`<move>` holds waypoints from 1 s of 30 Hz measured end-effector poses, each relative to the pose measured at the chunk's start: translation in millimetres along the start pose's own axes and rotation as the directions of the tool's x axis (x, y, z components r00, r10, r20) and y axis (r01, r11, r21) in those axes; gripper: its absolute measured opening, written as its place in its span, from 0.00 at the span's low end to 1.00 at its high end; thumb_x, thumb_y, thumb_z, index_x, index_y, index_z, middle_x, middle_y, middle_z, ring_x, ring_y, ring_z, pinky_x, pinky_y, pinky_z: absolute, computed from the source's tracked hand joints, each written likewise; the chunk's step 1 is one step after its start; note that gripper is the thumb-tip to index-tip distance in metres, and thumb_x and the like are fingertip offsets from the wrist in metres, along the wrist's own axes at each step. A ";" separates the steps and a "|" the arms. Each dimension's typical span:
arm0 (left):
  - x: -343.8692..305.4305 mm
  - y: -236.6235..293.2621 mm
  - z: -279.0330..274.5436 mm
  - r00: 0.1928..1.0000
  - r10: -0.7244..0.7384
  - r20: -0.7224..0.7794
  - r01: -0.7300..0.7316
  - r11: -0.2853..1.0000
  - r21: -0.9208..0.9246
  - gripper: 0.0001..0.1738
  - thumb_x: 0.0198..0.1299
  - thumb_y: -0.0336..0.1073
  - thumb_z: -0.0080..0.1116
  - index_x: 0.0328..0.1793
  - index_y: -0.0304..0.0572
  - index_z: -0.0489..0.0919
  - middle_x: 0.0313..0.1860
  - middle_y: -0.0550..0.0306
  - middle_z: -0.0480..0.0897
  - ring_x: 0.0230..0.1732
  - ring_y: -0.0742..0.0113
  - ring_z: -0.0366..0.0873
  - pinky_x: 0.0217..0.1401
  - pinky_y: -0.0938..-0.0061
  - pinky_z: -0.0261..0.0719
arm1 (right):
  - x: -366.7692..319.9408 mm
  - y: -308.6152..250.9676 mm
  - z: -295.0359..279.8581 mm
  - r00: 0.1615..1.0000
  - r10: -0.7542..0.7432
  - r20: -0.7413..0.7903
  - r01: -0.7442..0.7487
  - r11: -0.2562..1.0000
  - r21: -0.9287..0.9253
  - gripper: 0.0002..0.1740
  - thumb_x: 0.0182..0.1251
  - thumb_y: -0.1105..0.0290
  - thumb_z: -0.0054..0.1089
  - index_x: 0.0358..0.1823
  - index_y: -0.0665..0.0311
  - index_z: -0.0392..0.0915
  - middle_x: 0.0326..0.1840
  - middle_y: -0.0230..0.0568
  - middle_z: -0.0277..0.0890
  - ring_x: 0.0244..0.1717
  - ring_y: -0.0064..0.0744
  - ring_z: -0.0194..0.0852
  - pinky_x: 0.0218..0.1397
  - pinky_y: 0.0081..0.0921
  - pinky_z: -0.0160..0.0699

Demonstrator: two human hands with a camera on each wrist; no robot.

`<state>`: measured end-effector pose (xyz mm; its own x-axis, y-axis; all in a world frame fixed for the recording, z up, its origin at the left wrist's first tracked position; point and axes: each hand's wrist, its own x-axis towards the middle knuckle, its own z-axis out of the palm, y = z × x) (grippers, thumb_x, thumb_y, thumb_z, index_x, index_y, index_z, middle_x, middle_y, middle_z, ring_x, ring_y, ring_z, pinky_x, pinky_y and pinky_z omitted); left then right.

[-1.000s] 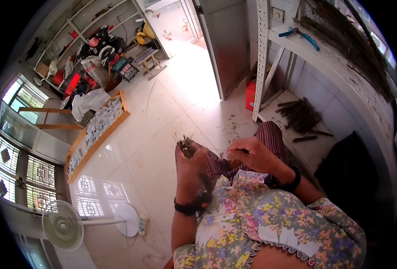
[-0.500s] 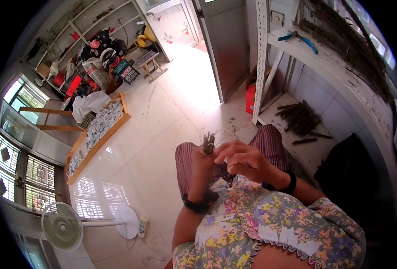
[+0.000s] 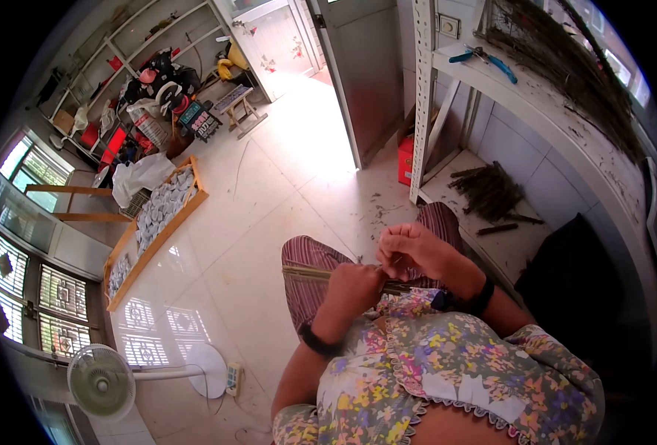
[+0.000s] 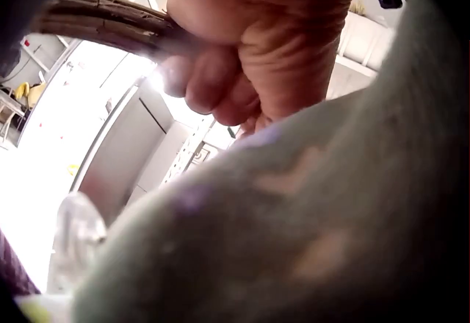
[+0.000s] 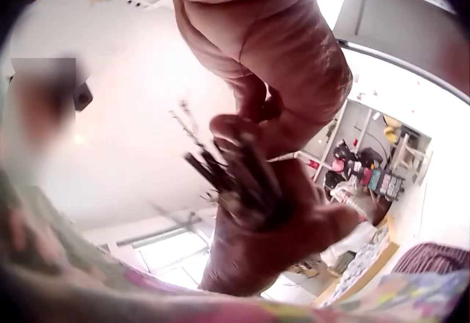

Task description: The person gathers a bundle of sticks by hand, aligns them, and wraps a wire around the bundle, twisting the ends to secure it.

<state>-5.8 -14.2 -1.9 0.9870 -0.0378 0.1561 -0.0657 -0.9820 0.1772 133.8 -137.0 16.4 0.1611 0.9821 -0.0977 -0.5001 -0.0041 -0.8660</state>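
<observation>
A thin bundle of brown stems lies sideways across the lap, gripped by the left hand. In the left wrist view the stems run out of the curled left hand. The right wrist view has the stem ends poking out of the left hand. The right hand is beside the left one at those ends, thumb and fingers bent together. In the right wrist view the right hand touches near the ends; whether it pinches a stem is hidden.
Blue-handled pliers and long dry branches lie on the white shelf at right. A pile of cut stems rests on the lower shelf. A fan and a wooden-framed tray stand at left; a black bag is at right.
The bundle has turned from pointing away to lying sideways, its long part now out to the left. The right hand has drawn its fingers together at the ends, and the view has shifted slightly.
</observation>
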 end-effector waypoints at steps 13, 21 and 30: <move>2.2 7.3 -20.8 0.855 -0.510 0.096 0.143 0.053 -0.988 0.09 0.52 0.27 0.60 0.23 0.42 0.72 0.18 0.71 0.70 0.20 0.84 0.64 0.20 0.82 0.62 | 23.0 23.0 -4.4 0.992 -0.093 0.082 0.017 0.757 0.653 0.17 0.75 0.56 0.46 0.30 0.57 0.63 0.24 0.26 0.54 0.23 0.17 0.52 0.16 0.10 0.54; -4.0 -4.7 -4.1 0.695 -0.709 0.119 0.149 -0.019 -0.989 0.11 0.49 0.25 0.60 0.22 0.44 0.69 0.15 0.71 0.68 0.16 0.84 0.62 0.16 0.83 0.57 | 14.2 26.0 10.6 0.995 -0.101 0.009 0.083 0.863 0.498 0.17 0.75 0.56 0.45 0.28 0.57 0.61 0.22 0.24 0.52 0.19 0.14 0.45 0.15 0.11 0.45; -9.2 -7.5 -16.2 0.790 -0.589 0.170 0.048 -0.217 -0.975 0.12 0.51 0.26 0.57 0.23 0.48 0.65 0.15 0.70 0.64 0.14 0.81 0.58 0.16 0.80 0.53 | 13.6 15.7 14.3 0.993 -0.112 -0.045 0.121 0.942 0.313 0.17 0.74 0.55 0.48 0.30 0.57 0.62 0.24 0.24 0.57 0.19 0.14 0.52 0.16 0.11 0.46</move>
<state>-16.8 -3.5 11.1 0.8437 0.5166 -0.1459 -0.0815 0.3919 0.9164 116.0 -121.0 8.5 0.2544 0.9669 -0.0217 -0.7179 0.1737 -0.6742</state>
